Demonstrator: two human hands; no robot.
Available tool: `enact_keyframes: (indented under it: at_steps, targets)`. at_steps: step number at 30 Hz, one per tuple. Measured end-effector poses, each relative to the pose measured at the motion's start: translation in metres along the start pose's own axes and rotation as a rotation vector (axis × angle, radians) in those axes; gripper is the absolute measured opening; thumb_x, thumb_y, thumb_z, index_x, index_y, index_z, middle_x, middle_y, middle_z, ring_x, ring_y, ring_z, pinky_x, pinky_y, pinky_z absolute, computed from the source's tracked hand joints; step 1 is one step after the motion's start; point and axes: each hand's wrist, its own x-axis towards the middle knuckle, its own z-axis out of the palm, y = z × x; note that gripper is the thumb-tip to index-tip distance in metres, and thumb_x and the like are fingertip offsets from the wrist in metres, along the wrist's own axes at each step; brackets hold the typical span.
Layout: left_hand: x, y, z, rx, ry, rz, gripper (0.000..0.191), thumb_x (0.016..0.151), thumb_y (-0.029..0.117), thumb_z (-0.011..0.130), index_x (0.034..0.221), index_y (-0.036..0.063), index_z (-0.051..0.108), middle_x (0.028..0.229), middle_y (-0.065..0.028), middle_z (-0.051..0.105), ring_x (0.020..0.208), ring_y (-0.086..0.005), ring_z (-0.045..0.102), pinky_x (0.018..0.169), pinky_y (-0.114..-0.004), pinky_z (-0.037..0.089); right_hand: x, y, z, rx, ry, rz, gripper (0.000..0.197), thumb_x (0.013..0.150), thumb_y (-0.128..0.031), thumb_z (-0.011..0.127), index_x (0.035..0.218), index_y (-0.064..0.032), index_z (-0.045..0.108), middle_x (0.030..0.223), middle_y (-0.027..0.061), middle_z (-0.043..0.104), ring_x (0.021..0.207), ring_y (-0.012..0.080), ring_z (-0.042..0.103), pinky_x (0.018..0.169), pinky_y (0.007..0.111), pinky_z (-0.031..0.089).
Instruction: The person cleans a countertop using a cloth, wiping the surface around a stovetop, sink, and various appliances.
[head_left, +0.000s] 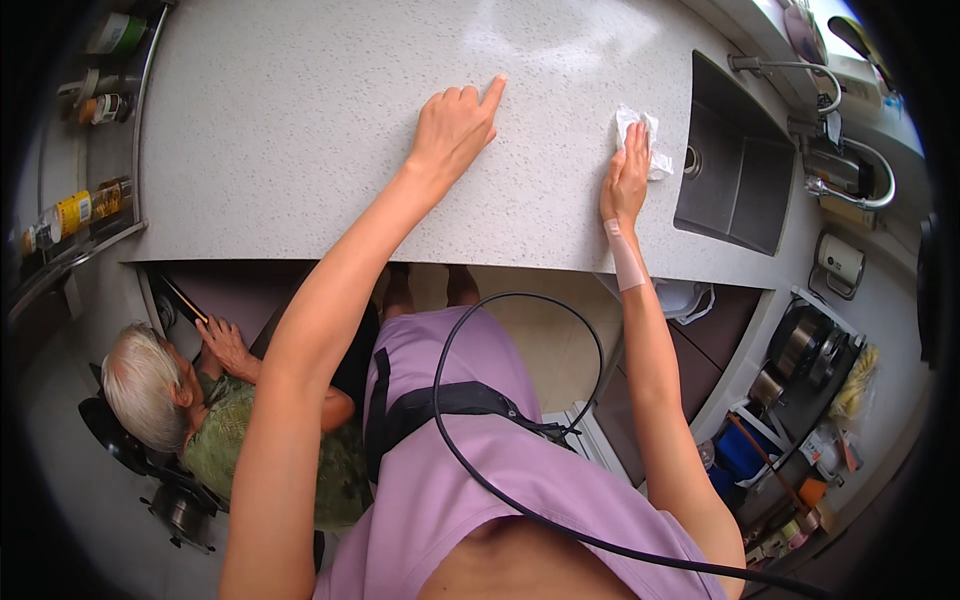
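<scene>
A speckled white countertop (300, 150) lies before me. Over its middle is my left hand (455, 131), holding nothing, its index finger stretched out and the other fingers curled. My right hand (627, 180) presses a crumpled white tissue or paper towel (631, 124) against the counter, just left of the dark sink basin (757, 180); its fingers are straight and lie over the paper. A pinkish adhesive patch (622, 255) covers part of my right wrist.
Another person (247, 442) crouches at lower left, a hand near an opened cabinet. Bottles and jars stand on a rack (139, 112) at the left. Two curved faucets (874, 201) rise beyond the sink. Pots (799, 341) sit on a rack at right. A black cable (442, 420) loops before my body.
</scene>
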Motion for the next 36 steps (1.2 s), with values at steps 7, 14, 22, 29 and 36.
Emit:
enact_keyframes:
  at_steps: [7, 14, 22, 29, 36]
  targets:
    - [-0.007, -0.001, 0.005, 0.013, 0.009, 0.021, 0.058, 0.075, 0.008, 0.069, 0.131, 0.0124, 0.056, 0.06, -0.0023, 0.051, 0.052, -0.0141, 0.047, 0.044, -0.027, 0.04, 0.0, 0.003, 0.002, -0.023, 0.017, -0.012, 0.049, 0.099, -0.021, 0.033, 0.143, 0.0012, 0.036, 0.149, 0.0201, 0.034, 0.14, 0.0329, 0.029, 0.116, 0.043, 0.019]
    - [-0.001, 0.001, -0.003, 0.03, -0.079, 0.0, 0.062, 0.074, 0.007, 0.071, 0.134, 0.0125, 0.053, 0.061, -0.0025, 0.052, 0.052, -0.0142, 0.047, 0.044, -0.025, 0.042, -0.001, 0.003, 0.002, -0.033, 0.012, -0.014, 0.049, 0.099, -0.021, 0.033, 0.142, 0.0017, 0.036, 0.149, 0.0202, 0.034, 0.14, 0.033, 0.029, 0.116, 0.044, 0.019]
    - [0.001, -0.001, -0.004, -0.033, -0.091, -0.027, 0.061, 0.073, 0.009, 0.07, 0.132, 0.0123, 0.055, 0.061, -0.0046, 0.054, 0.053, -0.0168, 0.053, 0.045, -0.029, 0.045, 0.001, 0.003, -0.001, 0.014, 0.014, 0.011, 0.049, 0.099, -0.021, 0.031, 0.142, 0.0009, 0.037, 0.149, 0.0189, 0.034, 0.14, 0.0324, 0.029, 0.116, 0.043, 0.018]
    - [-0.006, 0.002, -0.006, -0.011, -0.013, 0.224, 0.055, 0.075, 0.006, 0.064, 0.127, 0.0252, 0.06, 0.068, -0.0038, 0.056, 0.056, -0.016, 0.054, 0.049, -0.029, 0.046, 0.014, -0.057, -0.005, 0.563, -0.085, 0.276, 0.064, 0.099, -0.051, 0.024, 0.146, -0.0097, 0.033, 0.152, 0.0104, 0.03, 0.141, 0.0279, 0.027, 0.115, 0.043, 0.024]
    - [-0.021, -0.017, -0.036, -0.011, -0.036, 0.026, 0.055, 0.08, 0.011, 0.063, 0.131, 0.0272, 0.056, 0.075, 0.0001, 0.057, 0.057, -0.015, 0.056, 0.05, -0.029, 0.048, 0.038, -0.112, 0.017, 0.675, -0.362, -0.267, 0.041, 0.098, -0.015, 0.041, 0.138, -0.0077, 0.046, 0.144, 0.0117, 0.045, 0.131, 0.0283, 0.044, 0.109, 0.037, 0.036]
